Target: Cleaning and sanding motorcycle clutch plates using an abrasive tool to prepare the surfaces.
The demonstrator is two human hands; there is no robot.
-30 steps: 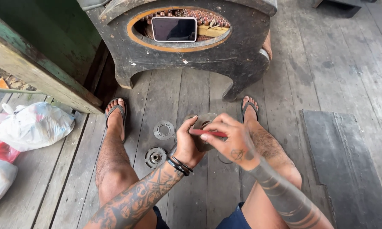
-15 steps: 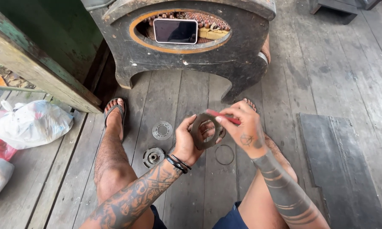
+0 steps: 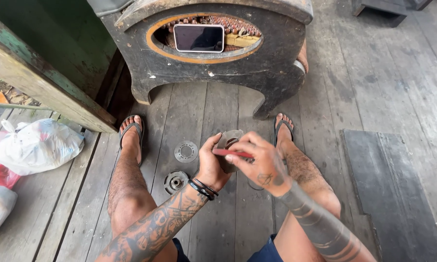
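Observation:
I sit on a plank floor with my legs apart. My left hand (image 3: 211, 165) grips a round dark metal part (image 3: 229, 138) held up between my knees. Over that part my right hand (image 3: 258, 162) pinches a thin red tool (image 3: 230, 153); its tip is hidden by my fingers. On the boards to the left lie a flat perforated metal disc (image 3: 186, 151) and a round hub-like metal part (image 3: 175, 182). A thin ring (image 3: 254, 185) lies on the floor below my right hand, mostly hidden.
A dark wooden stool-like block (image 3: 213, 68) with an oval opening stands ahead, a phone (image 3: 199, 38) propped in it. White and red plastic bags (image 3: 34, 145) lie at left beside a green wooden beam (image 3: 44, 92). A dark board (image 3: 393, 194) lies at right.
The round part has turned from showing its open ring face to a more edge-on tilt, and my right hand has brought the red tool across its front.

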